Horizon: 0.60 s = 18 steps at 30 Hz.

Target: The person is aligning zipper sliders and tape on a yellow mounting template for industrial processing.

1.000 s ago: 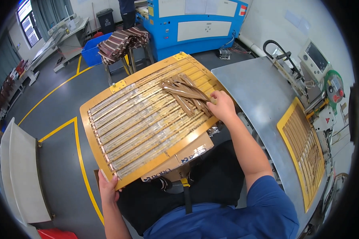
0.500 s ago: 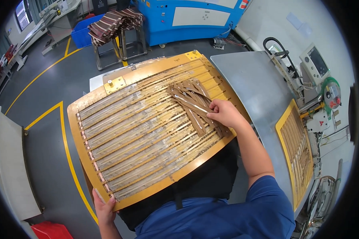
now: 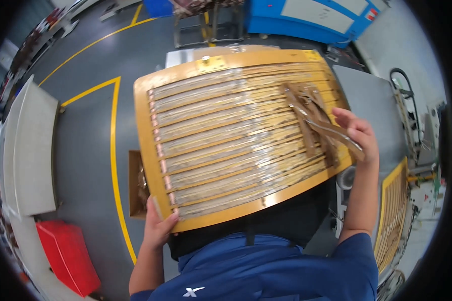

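Observation:
A wide yellow-brown slotted board (image 3: 142, 110) with long parallel channels and clear strips over them lies tilted in front of my body. My left hand (image 3: 159, 224) grips its near left corner, thumb on top. On the right part of the board sits a loose heap of brown strips (image 3: 306, 108) with pale lines. At the board's right edge my right hand (image 3: 363, 141) has loosely curled fingers, with one brown strip (image 3: 331, 131) running into it. The board covers whatever supports it.
A cardboard box (image 3: 134, 193) shows beside the board's left edge. Farther left are a red container (image 3: 70, 258) and a pale panel (image 3: 32, 150). To the right, a grey table (image 3: 374, 95) bears another slotted frame (image 3: 392, 213). A blue machine (image 3: 268, 20) stands behind.
The view has shifted, so the board appears farther right and more level. My right hand has moved outward to the board's right edge, drawing a brown strip's end along. My left hand keeps its corner.

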### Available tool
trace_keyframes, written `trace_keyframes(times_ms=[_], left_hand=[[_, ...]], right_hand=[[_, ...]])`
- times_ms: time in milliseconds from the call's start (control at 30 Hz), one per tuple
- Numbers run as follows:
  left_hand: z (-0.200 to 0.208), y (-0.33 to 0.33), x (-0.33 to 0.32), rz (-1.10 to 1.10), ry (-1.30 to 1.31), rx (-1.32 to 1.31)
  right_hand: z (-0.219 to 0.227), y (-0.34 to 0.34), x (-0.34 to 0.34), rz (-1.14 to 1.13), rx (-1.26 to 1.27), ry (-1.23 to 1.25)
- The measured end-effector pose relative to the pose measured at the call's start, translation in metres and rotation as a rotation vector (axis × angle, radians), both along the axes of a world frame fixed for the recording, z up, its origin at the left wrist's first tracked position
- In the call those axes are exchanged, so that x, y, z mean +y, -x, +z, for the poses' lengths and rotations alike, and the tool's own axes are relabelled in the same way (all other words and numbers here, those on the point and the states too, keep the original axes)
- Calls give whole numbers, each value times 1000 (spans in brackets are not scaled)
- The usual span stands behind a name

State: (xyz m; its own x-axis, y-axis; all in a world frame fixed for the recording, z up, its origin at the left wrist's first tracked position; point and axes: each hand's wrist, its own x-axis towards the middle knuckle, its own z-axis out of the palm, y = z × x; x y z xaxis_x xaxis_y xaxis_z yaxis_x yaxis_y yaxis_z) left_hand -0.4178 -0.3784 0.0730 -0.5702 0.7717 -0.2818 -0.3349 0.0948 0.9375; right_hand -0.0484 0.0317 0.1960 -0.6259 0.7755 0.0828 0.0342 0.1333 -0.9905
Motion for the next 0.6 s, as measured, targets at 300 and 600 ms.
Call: trace_keyframes(times_ms=[300, 600], left_hand=[[-7, -7, -5, 9, -41, -152], [1, -2, 10, 47, -103, -283]], right_hand=[[-41, 108, -93, 444, -28, 99], [-38, 196, -195, 729, -225, -46]])
